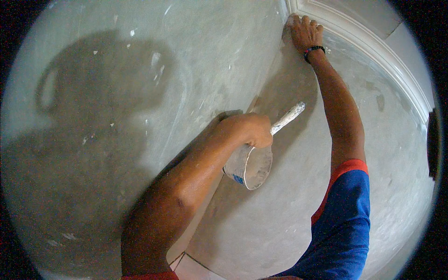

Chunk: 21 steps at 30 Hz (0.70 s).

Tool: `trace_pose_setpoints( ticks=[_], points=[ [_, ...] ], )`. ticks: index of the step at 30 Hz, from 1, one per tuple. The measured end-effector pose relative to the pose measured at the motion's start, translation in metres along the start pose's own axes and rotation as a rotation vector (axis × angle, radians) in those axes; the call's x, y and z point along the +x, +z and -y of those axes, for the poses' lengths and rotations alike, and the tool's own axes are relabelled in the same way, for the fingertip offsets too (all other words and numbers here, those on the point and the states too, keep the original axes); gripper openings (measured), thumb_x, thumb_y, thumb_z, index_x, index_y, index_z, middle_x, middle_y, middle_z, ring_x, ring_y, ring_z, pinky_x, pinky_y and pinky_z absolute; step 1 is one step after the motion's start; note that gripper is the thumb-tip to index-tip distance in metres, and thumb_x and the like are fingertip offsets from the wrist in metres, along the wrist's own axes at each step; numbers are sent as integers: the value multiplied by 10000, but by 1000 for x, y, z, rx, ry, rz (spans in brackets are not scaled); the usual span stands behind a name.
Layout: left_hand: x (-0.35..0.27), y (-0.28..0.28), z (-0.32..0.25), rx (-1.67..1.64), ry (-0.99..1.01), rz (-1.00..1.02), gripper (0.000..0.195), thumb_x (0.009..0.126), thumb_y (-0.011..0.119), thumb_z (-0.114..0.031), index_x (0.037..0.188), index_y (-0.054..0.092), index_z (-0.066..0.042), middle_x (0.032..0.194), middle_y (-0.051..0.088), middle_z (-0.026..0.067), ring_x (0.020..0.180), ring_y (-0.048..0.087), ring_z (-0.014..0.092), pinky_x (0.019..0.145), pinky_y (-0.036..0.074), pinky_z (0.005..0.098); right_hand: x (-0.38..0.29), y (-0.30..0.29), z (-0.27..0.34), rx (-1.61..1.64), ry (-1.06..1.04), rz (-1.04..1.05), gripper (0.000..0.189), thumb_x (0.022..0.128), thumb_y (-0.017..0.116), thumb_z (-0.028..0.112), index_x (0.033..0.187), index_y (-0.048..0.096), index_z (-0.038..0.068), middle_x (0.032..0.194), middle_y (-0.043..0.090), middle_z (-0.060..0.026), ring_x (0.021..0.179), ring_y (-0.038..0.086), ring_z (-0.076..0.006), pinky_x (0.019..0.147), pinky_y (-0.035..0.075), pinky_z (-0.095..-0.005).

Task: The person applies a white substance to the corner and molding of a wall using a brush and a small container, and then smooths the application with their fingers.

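Observation:
My left hand point(257, 130) is closed around the rim of a small round tub point(258, 168), whose open mouth faces towards me. From the same fist sticks out a white-smeared tool handle point(288, 117); its working end is hidden. The tub's inside looks coated with greyish residue, and a blue patch shows on its outer side. Higher up, my right hand point(307, 33) reaches to the wall corner, its fingertips against the lower edge of a white cornice moulding point(371, 42). Its palm is turned away, so anything under the fingers is hidden. A dark beaded bracelet point(313, 52) circles that wrist.
Two grey plastered walls meet in a corner: the left wall point(210, 45) has white specks and scuffs, the right wall point(392, 150) has damp-looking patches. Pale tiles point(196, 267) with dark joints appear at the bottom. A dark object point(433, 145) stands at the right edge.

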State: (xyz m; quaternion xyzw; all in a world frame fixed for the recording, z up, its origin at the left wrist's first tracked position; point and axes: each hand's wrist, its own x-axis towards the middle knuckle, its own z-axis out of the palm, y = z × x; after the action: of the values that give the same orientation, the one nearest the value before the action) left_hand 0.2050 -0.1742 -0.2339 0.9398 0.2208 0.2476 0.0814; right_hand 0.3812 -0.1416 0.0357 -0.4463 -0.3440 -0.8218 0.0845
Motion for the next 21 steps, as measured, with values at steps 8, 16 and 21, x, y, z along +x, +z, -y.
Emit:
trace_pose_setpoints(
  ticks=[8, 16, 21],
  points=[
    [5, 2, 4, 0, 48, 12, 397, 837, 561, -356, 978, 668, -1, 842, 677, 194, 735, 663, 307, 654, 505, 438, 5, 6, -18, 174, 163, 51, 322, 917, 477, 324, 1172, 534, 135, 1112, 576, -136, 1002, 577, -357, 795, 488, -467],
    [3, -2, -7, -36, 9, 84, 373, 741, 546, -151, 1063, 650, 8, 1056, 647, 208, 944, 650, 314, 785, 508, 409, 29, 7, -33, 277, 312, 172, 351, 870, 538, 427, 1040, 574, 122, 963, 660, -177, 928, 629, -372, 777, 505, -480],
    [-8, -6, -9, -52, -93, 51, 373, 734, 540, -136, 1054, 648, 21, 1077, 637, 218, 984, 639, 321, 820, 502, 410, 63, 7, -41, 329, 253, 173, 418, 839, 560, 476, 1041, 599, 111, 1018, 655, -166, 968, 625, -347, 806, 499, -468]
  ],
)
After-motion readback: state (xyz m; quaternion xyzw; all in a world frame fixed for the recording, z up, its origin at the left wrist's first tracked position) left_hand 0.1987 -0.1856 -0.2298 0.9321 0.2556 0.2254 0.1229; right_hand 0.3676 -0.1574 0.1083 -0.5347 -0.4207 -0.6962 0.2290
